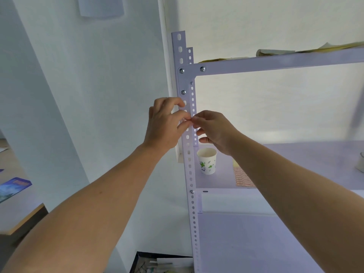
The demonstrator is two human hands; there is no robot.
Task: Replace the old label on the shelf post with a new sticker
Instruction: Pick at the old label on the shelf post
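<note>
— Where is our label (184,120)?
— On the shelf post (189,166), below the top shelf (275,64). Our left hand (165,125) and right hand (213,129) both pinch it, fingertips closed together.

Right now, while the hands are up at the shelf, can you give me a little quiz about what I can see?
1. True or false: the paper cup stands on the shelf board, to the right of the shelf post.
2. Where do the left hand and the right hand meet? A) at a small pinkish label on the post; B) inside the cup; C) up on the top shelf.
3. Fill in: the sticker sheet lies on the same board as the ____.

Key: 1 true; 2 A; 3 cup.
</note>
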